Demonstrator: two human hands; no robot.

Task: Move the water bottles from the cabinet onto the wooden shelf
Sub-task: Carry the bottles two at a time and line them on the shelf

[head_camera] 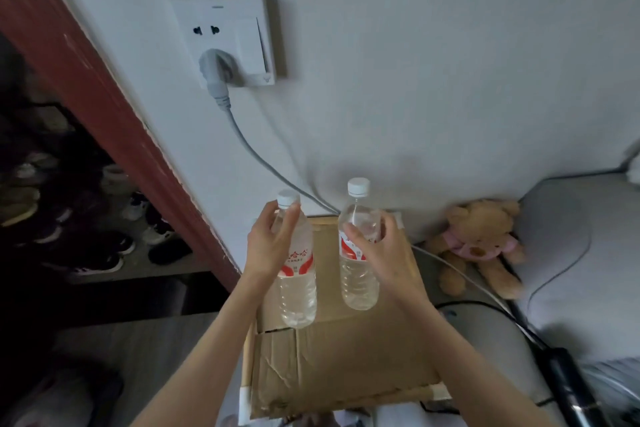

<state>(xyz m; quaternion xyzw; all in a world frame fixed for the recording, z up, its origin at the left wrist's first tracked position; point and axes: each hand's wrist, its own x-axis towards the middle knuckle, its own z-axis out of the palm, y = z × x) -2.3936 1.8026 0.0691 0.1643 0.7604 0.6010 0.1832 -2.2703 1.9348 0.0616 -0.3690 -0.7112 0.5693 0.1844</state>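
Two clear water bottles with white caps and red-and-white labels are upright over a cardboard sheet [346, 357]. My left hand [268, 244] grips the left bottle [298, 291] round its shoulder and upper body. The right bottle [358, 284] is held the same way by my right hand [381, 250], a little higher and farther back. Whether the bottle bases touch the cardboard I cannot tell. No wooden shelf is plainly in view.
A white wall with a socket box [232, 38] and a grey plugged-in cable [249, 146] rises behind. At left, past a red-brown frame [104, 104], dark racks hold several shoes [86, 218]. A teddy bear [481, 243] lies right of the cardboard, beside a grey cushion [581, 253].
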